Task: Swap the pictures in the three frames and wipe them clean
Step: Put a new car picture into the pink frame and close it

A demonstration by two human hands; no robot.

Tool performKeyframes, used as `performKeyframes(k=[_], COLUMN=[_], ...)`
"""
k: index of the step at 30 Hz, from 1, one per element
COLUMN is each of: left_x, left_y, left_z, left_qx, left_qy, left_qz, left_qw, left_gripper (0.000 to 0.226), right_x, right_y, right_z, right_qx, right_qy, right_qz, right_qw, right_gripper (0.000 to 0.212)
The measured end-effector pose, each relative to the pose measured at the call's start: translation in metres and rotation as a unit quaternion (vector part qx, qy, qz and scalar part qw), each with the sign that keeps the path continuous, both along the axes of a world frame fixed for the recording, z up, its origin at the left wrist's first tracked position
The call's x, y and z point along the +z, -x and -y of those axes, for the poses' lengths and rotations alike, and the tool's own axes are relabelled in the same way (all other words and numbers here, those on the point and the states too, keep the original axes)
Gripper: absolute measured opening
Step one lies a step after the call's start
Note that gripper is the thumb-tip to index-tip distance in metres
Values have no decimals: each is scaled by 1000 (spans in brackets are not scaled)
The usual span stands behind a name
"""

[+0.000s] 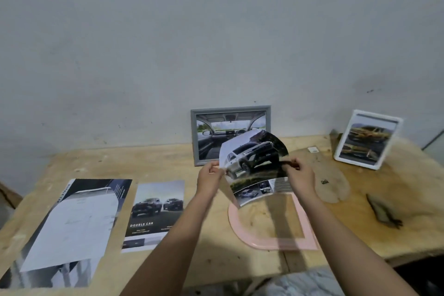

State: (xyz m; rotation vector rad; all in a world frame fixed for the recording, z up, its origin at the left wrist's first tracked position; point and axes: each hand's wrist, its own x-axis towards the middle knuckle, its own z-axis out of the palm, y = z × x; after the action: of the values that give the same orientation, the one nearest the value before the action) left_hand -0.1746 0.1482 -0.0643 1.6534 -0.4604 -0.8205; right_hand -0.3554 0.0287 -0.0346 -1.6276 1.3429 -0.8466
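Observation:
Both hands hold up a curled picture of a white SUV (pixel 254 163) above the table. My left hand (pixel 210 176) pinches its left edge and my right hand (pixel 300 175) pinches its right edge. Under it a pink frame (pixel 305 218) lies flat on the table, with wood showing through its opening. A grey frame (pixel 195 137) with a car-interior picture stands against the wall behind. A white frame (pixel 346 154) with a yellow-car picture leans at the back right.
Two loose prints lie on the wooden table (pixel 168 166): a "Double Cab" page (pixel 153 214) and a larger dark sheet (pixel 69 230) at the left. A brown backing board (pixel 334 180) and a dark scrap (pixel 382 211) lie at the right.

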Motion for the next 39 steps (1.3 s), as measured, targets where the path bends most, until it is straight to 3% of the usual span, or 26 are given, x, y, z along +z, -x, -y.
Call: performKeyframes(k=[3, 8, 11, 14, 18, 22, 26, 31, 36, 39], left_x=[6, 9, -9, -25, -43, -54, -69, -96, -113, -114], left_y=[21, 52, 64, 75, 82, 93, 103, 107, 116, 120], left_z=[22, 35, 38, 33, 25, 15, 7, 2, 4, 9], left_qx=[-4, 38, 50, 8, -1, -60, -132, -188, -275, -272], left_qy=[53, 160, 145, 67, -67, -132, -163, -198, -251, -252], left_qz=[-129, -339, -398, -396, -172, 16, 178, 249, 325, 357], left_qw=[990, 926, 905, 916, 983, 989, 961, 929, 869, 858], left_gripper=[23, 43, 51, 50, 57, 59, 50, 84, 91, 88], right_x=[9, 10, -10, -38, -64, -90, -109, -120, -126, -127], right_y=[30, 71, 101, 118, 122, 117, 115, 117, 116, 115], right_z=[7, 2, -9, -17, -33, -43, -44, -40, -32, -26], right_qx=[1, 88, 185, 267, 316, 328, 350, 371, 366, 341], right_qy=[72, 191, 204, 230, 215, 193, 179, 143, 154, 159], right_qz=[20, -2, -82, -194, -293, -332, -332, -378, -375, -373], right_qw=[997, 978, 958, 915, 877, 863, 858, 836, 838, 848], right_gripper=[15, 31, 32, 29, 33, 23, 23, 39, 60, 46])
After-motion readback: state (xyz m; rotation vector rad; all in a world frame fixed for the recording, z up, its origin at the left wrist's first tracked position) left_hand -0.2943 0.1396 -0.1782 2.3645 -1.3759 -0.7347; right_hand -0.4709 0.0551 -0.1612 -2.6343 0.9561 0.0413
